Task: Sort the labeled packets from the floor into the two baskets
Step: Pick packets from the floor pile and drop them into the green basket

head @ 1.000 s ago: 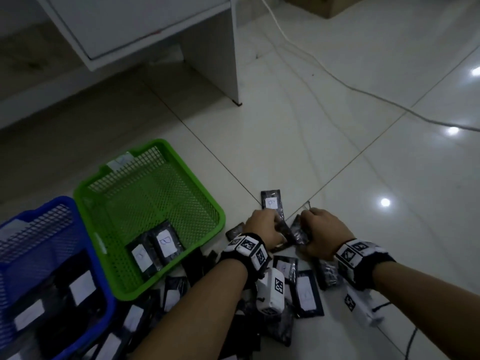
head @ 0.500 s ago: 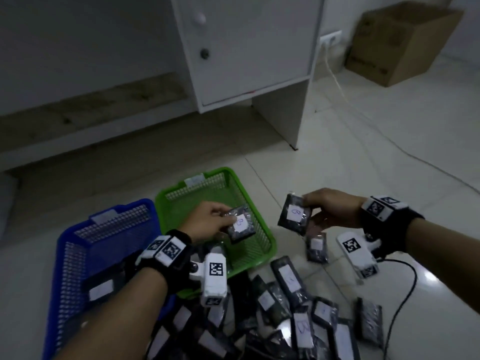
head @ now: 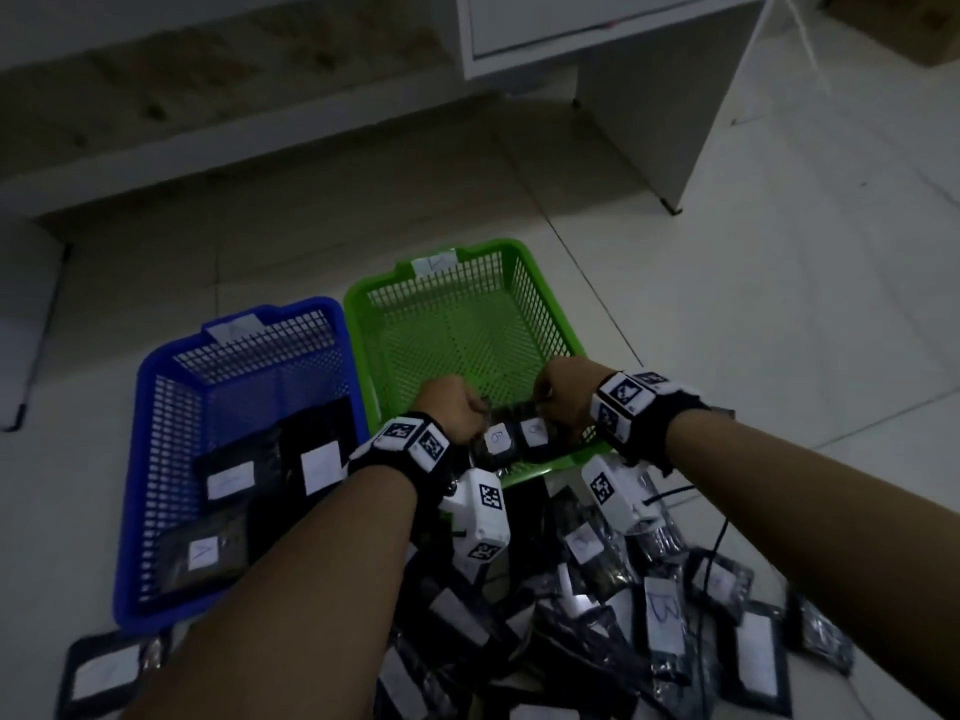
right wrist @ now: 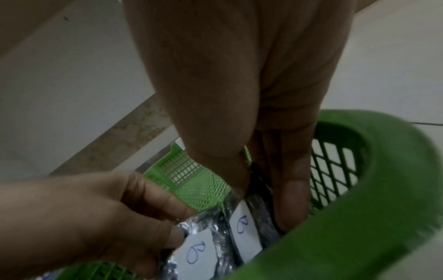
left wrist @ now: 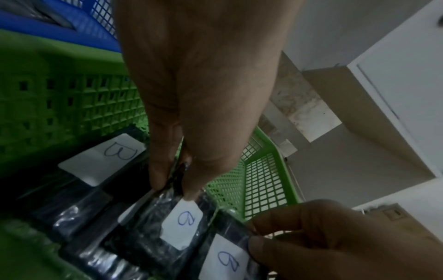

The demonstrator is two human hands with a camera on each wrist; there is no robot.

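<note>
The green basket point(head: 374, 356) stands right of the blue basket point(head: 130, 459). My left hand point(head: 475, 407) pinches the top edge of a dark packet labelled B point(head: 496, 441) at the green basket's near end. My right hand point(head: 543, 402) pinches a second B packet point(head: 535, 433) beside it. In the left wrist view, thumb and finger of the left hand point(left wrist: 171, 187) nip that packet point(left wrist: 184, 223), and another B packet point(left wrist: 105, 157) lies in the basket. The right wrist view shows my right hand point(right wrist: 261, 204) holding its packet point(right wrist: 244, 223) just inside the green rim point(right wrist: 359, 208).
The blue basket holds three packets, one marked A point(head: 202, 553). A heap of dark labelled packets point(head: 660, 621) covers the floor under my forearms. A white cabinet leg point(head: 675, 148) stands behind the baskets, and a low ledge point(head: 260, 142) runs along the wall.
Both hands lifted a packet each off the floor pile, carried them left and lowered them into the near end of the green basket.
</note>
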